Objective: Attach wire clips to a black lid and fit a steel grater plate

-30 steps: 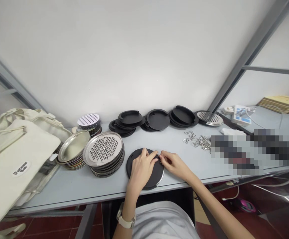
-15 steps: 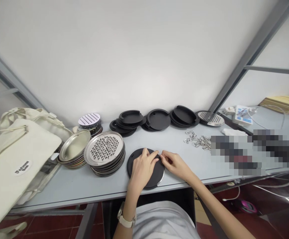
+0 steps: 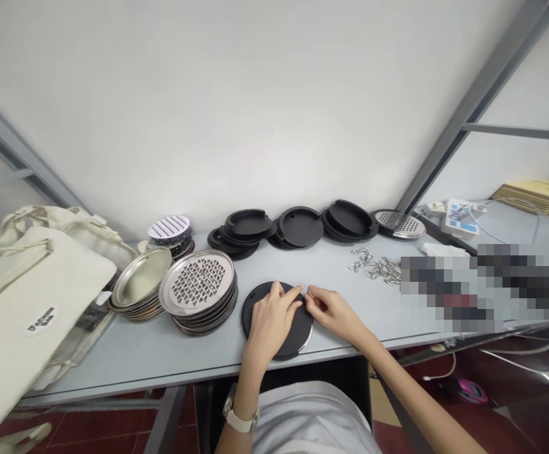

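A black round plastic piece (image 3: 297, 337) with a strip of silvery metal along its lower right edge lies flat near the table's front edge. My left hand (image 3: 272, 318) rests on top of it, fingers stretched toward the right rim. At that rim, my right hand (image 3: 326, 307) is closed in a pinch, close to the left fingertips. Whatever it pinches is hidden by the fingers. Left of my hands stands a stack of round metal grater plates (image 3: 201, 282). Small bent metal wire clips (image 3: 384, 270) lie scattered to the right.
Along the wall sit piles of black round pieces (image 3: 301, 228) and a perforated metal disc (image 3: 399, 224). Shallow round metal plates (image 3: 142, 277) are stacked at left, beside a cream bag (image 3: 66, 271). A blurred patch (image 3: 449, 296) covers the right side. Grey posts (image 3: 473, 120) frame the table.
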A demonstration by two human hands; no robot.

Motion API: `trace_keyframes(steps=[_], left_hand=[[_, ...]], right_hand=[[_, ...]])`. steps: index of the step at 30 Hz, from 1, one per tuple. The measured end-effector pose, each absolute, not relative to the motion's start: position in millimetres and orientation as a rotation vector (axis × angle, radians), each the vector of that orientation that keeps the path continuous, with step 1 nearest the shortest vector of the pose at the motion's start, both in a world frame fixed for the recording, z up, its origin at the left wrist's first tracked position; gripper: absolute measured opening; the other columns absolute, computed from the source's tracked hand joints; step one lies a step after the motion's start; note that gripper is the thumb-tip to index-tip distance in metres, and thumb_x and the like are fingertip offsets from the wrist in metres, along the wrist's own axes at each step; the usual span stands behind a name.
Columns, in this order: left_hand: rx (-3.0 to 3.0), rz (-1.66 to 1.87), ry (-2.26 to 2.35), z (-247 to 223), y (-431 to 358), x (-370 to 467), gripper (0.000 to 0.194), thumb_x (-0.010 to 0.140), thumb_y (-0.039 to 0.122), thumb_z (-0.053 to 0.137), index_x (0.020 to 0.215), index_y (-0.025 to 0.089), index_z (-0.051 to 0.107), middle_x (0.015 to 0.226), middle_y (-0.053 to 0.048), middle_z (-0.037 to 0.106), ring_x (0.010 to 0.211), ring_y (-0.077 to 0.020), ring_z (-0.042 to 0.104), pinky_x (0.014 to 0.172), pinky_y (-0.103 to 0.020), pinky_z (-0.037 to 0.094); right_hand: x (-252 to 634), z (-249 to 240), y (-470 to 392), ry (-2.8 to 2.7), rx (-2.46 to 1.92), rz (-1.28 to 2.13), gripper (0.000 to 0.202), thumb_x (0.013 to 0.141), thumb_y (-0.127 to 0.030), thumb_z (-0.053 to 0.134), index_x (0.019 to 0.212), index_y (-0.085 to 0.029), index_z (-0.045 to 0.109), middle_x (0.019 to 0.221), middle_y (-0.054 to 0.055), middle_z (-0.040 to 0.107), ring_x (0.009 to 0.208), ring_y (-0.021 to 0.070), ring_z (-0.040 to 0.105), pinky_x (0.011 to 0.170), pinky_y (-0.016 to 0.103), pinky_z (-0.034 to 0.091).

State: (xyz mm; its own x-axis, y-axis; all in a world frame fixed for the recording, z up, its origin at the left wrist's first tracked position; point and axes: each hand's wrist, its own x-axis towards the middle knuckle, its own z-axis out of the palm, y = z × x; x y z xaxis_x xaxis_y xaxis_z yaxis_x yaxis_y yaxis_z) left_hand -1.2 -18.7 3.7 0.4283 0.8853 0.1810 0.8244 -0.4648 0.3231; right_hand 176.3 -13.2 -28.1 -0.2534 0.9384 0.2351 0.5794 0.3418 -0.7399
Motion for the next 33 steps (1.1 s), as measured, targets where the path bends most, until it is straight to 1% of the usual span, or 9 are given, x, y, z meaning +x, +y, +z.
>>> trace_keyframes(steps=[5,8,11,18,20,23,25,29,33], left_hand=[[2.5,0.508,1.501,3.6,-18.9,-0.6,0.033,0.096,0.036,0.041,0.128,0.035,0.05,0.1,-0.002,0.05,0.081,-0.0129,0.058,0.065,-0.022,0.042],[2.506,0.511,1.511,4.1,-19.4,-0.3,0.029,0.097,0.035,0.04,0.122,0.036,0.053,0.098,-0.001,0.049,0.079,-0.0124,0.058,0.064,-0.022,0.041],[2.511,0.507,1.517,4.6,-19.9,-0.1,0.027,0.098,0.035,0.037,0.118,0.036,0.055,0.097,-0.001,0.049,0.075,-0.0117,0.058,0.062,-0.022,0.04],[2.475,0.524,1.569,3.0,-19.3,0.0,0.029,0.097,0.04,0.038,0.118,0.024,0.049,0.104,-0.003,0.053,0.082,-0.0153,0.061,0.066,-0.024,0.043],[2.485,0.53,1.555,2.7,-19.1,-0.5,0.031,0.097,0.039,0.038,0.123,0.026,0.047,0.104,-0.003,0.052,0.082,-0.0149,0.061,0.066,-0.024,0.044],[2.511,0.543,1.524,2.8,-19.2,-1.6,0.037,0.097,0.037,0.039,0.134,0.035,0.039,0.1,-0.001,0.051,0.079,-0.0133,0.06,0.063,-0.023,0.042],[2.518,0.546,1.506,3.0,-19.6,-2.1,0.038,0.097,0.036,0.039,0.135,0.039,0.039,0.098,0.0,0.05,0.078,-0.0125,0.059,0.062,-0.023,0.042],[2.498,0.551,1.493,3.1,-19.8,-2.3,0.033,0.097,0.035,0.04,0.13,0.037,0.046,0.1,-0.001,0.05,0.08,-0.0126,0.06,0.064,-0.023,0.042],[2.486,0.562,1.491,3.4,-19.7,-2.3,0.032,0.097,0.035,0.04,0.129,0.037,0.047,0.101,0.0,0.051,0.08,-0.0131,0.06,0.064,-0.023,0.042]], right_hand=[[177.0,-27.2,-14.0,-1.932,-1.328,0.72,0.027,0.087,-0.025,0.043,0.063,-0.021,0.033,0.055,-0.007,0.033,0.051,0.0094,0.032,0.049,0.022,0.027],[179.4,-25.6,-14.5,-1.893,-1.334,0.723,0.027,0.086,-0.025,0.043,0.062,-0.021,0.031,0.056,-0.006,0.03,0.052,0.0095,0.03,0.05,0.022,0.026],[181.2,-23.7,-14.3,-1.826,-1.326,0.716,0.027,0.088,-0.025,0.042,0.063,-0.021,0.031,0.058,-0.006,0.03,0.054,0.01,0.032,0.052,0.022,0.028],[178.2,-21.8,-13.1,-1.964,-1.305,0.722,0.027,0.095,-0.031,0.037,0.07,-0.021,0.042,0.06,-0.005,0.042,0.054,0.0116,0.039,0.054,0.024,0.032],[177.9,-21.7,-12.7,-2.001,-1.295,0.703,0.029,0.096,-0.031,0.036,0.07,-0.021,0.042,0.061,-0.004,0.044,0.055,0.0122,0.041,0.056,0.024,0.033],[178.5,-21.8,-11.8,-2.027,-1.276,0.69,0.029,0.097,-0.031,0.035,0.072,-0.021,0.045,0.064,-0.002,0.049,0.058,0.0134,0.045,0.058,0.024,0.036],[178.8,-22.1,-11.2,-2.041,-1.247,0.698,0.028,0.098,-0.031,0.034,0.077,-0.02,0.049,0.068,-0.001,0.054,0.061,0.0142,0.049,0.061,0.025,0.038],[179.0,-23.2,-10.5,-2.041,-1.233,0.694,0.027,0.098,-0.03,0.034,0.079,-0.02,0.05,0.07,0.0,0.055,0.062,0.0143,0.05,0.062,0.025,0.039],[179.7,-24.9,-10.0,-2.039,-1.266,0.687,0.027,0.097,-0.03,0.036,0.073,-0.021,0.046,0.065,-0.002,0.05,0.059,0.0132,0.045,0.058,0.024,0.036]])
